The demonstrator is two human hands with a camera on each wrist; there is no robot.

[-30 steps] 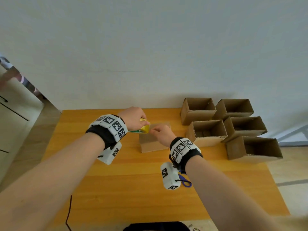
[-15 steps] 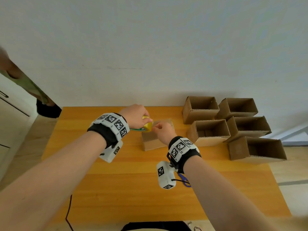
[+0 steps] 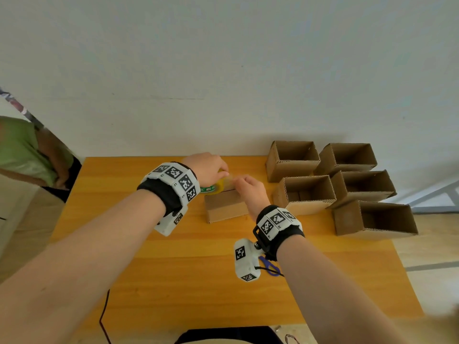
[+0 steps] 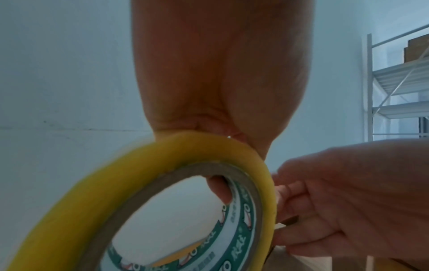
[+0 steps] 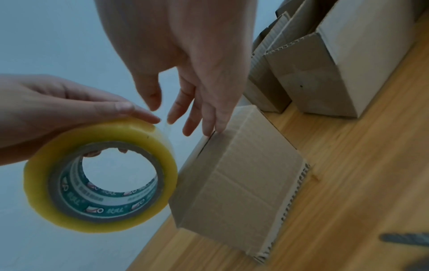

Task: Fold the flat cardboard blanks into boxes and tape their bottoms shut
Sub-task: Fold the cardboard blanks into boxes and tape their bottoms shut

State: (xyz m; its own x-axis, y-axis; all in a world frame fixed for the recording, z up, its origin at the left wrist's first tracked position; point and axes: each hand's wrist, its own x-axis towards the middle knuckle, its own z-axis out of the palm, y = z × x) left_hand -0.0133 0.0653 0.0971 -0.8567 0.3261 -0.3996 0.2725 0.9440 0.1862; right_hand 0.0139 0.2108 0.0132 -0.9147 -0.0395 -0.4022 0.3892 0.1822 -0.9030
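My left hand point(image 3: 207, 167) holds the roll of tape point(image 5: 99, 176). My thumb lies flat along the top of the yellow ring and my fingers are tucked through the hole, so the roll can turn while I keep it up in the air. I hold it just above the near corner of the box I am working on.

My right hand point(image 3: 249, 188) is right beside the roll. My thumb and first finger come close together at the clear end of the tape point(image 5: 166, 124), which sticks out a little from the roll. I think I am pinching it to pull it out, but the tape is so thin and see-through that I cannot tell for sure if I have it. My other fingers point down, and the tip of one touches the top of the box point(image 5: 236, 176).

That box sits just under my right hand, upside down, with its folded flaps facing up. The crack between the flaps runs away from my fingers. It has no tape on it yet, so that is where the tape should go next.

Farther out past my right hand, five open boxes point(image 3: 305, 192) stand close together on the wooden table point(image 3: 188, 281), out of my way.
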